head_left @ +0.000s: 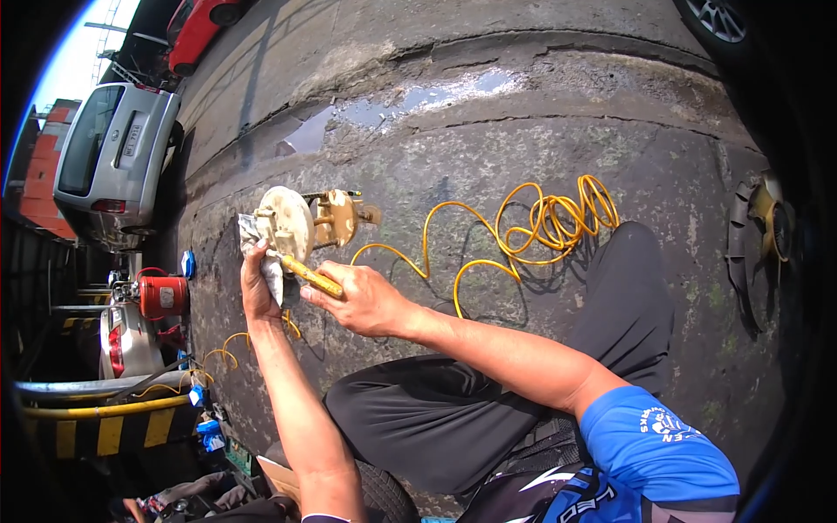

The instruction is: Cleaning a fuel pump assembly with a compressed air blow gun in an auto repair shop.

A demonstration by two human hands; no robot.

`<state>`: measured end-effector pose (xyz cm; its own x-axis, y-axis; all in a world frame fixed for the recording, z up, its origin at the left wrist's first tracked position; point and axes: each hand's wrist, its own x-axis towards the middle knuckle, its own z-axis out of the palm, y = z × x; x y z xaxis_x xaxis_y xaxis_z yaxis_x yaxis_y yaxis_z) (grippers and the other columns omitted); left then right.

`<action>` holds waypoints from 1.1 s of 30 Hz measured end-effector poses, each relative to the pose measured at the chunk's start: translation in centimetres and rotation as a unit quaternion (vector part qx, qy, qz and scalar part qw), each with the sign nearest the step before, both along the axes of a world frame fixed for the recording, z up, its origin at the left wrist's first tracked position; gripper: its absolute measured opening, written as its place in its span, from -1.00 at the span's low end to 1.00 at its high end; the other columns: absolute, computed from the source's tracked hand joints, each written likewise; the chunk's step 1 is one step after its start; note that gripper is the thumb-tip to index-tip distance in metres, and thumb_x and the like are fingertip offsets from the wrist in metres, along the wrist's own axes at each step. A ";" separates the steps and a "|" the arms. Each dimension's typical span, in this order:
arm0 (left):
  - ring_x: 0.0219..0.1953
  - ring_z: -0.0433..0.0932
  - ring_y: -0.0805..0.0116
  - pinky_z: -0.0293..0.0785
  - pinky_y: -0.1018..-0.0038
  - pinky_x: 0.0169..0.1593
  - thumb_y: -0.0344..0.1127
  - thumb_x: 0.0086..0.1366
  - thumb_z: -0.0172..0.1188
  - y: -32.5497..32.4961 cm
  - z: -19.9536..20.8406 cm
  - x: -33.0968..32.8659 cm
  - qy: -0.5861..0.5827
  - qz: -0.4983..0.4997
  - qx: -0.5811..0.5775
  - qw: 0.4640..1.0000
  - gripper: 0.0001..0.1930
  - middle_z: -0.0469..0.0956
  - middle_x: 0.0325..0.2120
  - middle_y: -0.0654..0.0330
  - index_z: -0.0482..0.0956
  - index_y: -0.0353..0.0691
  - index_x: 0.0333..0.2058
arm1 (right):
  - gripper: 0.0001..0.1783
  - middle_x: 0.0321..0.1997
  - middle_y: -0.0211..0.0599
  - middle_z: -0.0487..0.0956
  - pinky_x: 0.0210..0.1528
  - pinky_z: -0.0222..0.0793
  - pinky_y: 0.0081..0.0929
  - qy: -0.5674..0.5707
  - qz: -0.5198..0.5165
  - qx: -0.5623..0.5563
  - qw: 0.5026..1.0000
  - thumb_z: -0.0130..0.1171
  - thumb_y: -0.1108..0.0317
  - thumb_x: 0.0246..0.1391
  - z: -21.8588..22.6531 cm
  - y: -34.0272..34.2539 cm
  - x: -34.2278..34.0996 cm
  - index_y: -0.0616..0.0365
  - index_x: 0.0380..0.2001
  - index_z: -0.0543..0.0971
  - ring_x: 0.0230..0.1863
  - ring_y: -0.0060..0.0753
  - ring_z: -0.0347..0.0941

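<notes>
My left hand (260, 288) is closed round the edge of a fuel pump assembly (288, 220), with a crumpled white-grey cloth or wrapper (275, 277) between palm and part. The assembly has a round cream plastic flange, joined by rods to a smaller tan, stained end piece (338, 218). In my right hand (370, 301) is a tool with a yellow handle (312, 277). Its pale tip meets or nearly meets the near face of the flange; what kind of tip it is cannot be made out.
A coiled yellow air hose (554, 222) lies beyond my bent knee. To the right are a fan (772, 218) and a dark curved part (741, 253). A red container (163, 296) stands left, near parked cars (122, 148). A puddle (314, 131) lies ahead.
</notes>
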<state>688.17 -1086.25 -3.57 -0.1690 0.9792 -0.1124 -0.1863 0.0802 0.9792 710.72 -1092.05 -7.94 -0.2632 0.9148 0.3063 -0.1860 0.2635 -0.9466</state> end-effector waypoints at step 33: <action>-0.06 0.68 0.20 0.64 0.30 0.08 -0.15 0.35 0.22 -0.4 -0.5 -0.2 -0.096 -0.029 0.020 0.995 -0.55 0.65 -0.02 0.10 0.49 -0.27 0.12 | -0.55 -0.29 0.16 0.62 -0.19 0.46 0.09 -0.046 0.011 0.002 0.999 0.17 0.02 0.30 2.3 -1.0 0.2 0.29 -0.26 0.48 -0.20 0.30 0.58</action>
